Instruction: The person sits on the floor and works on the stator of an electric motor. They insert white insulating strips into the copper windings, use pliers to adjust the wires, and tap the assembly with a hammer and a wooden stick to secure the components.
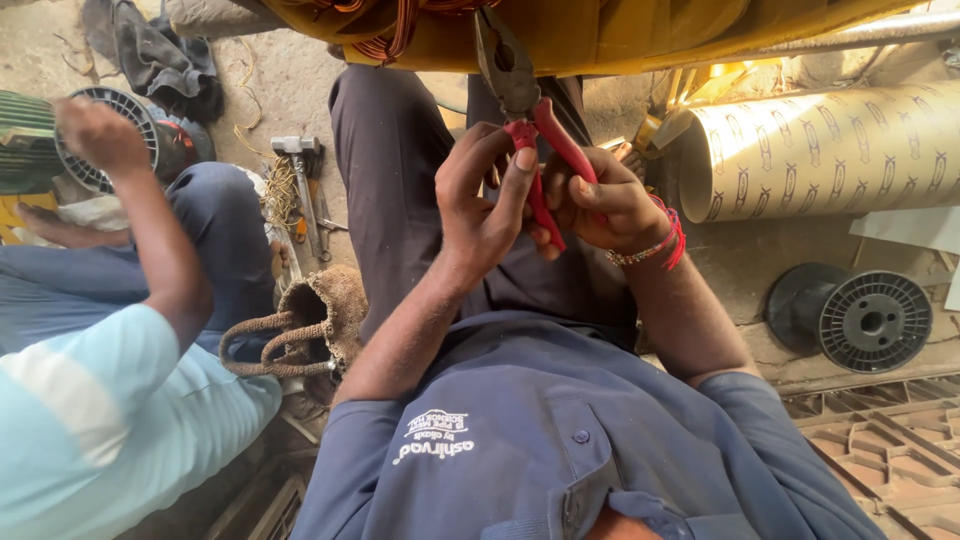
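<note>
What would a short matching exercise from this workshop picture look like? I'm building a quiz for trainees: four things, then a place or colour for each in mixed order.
Things:
1. pliers
2. hammer
3. woven bag
4. black spool

Places or colours:
A. on the floor at the right, below the patterned paper roll
B. red handles, held in both the left hand and right hand
C. brown, beside the person's leg
D. lying on the ground near tangled wire

Pairs: 1-B, 2-D, 3-C, 4-A
</note>
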